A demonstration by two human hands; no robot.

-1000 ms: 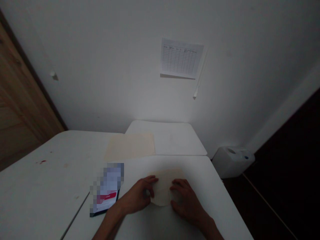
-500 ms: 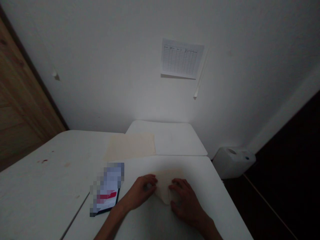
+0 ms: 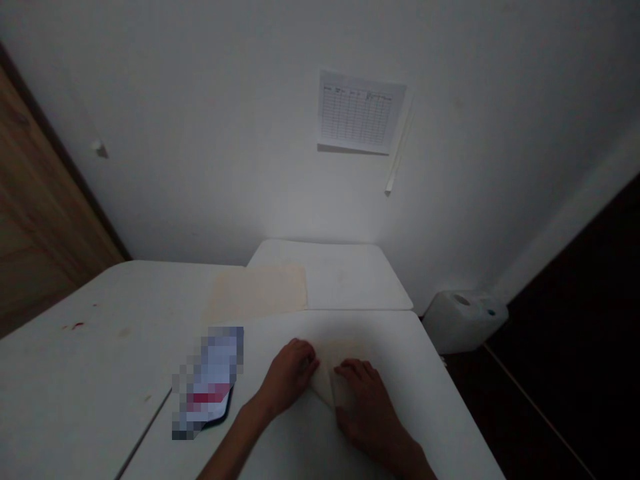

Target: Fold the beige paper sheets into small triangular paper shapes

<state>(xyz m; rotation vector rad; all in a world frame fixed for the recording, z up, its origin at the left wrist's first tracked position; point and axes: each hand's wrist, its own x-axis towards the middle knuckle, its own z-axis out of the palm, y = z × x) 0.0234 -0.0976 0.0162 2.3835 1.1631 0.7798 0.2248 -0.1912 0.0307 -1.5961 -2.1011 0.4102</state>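
A pale cream sheet of paper (image 3: 323, 383) lies partly folded on the white tabletop, its near end tapering to a point between my hands. My left hand (image 3: 293, 373) has its fingers curled and its thumb closed on the sheet's left edge. From the other side my right hand (image 3: 367, 407) bends its fingers over the folded right part, thumb toward me, holding it down against the table. Much of the right part is hidden beneath that hand.
A larger cream sheet (image 3: 257, 291) lies farther back on the white table (image 3: 440, 413). Left of my hands is a phone (image 3: 213, 380) with a blurred screen. A white plastic canister (image 3: 457, 327) stands beyond the right edge. A printed chart (image 3: 357, 113) hangs on the wall.
My left fingers have moved slightly up and turned more inward along the sheet's edge. My right hand has shifted a little left over the fold. The view has tilted slightly.
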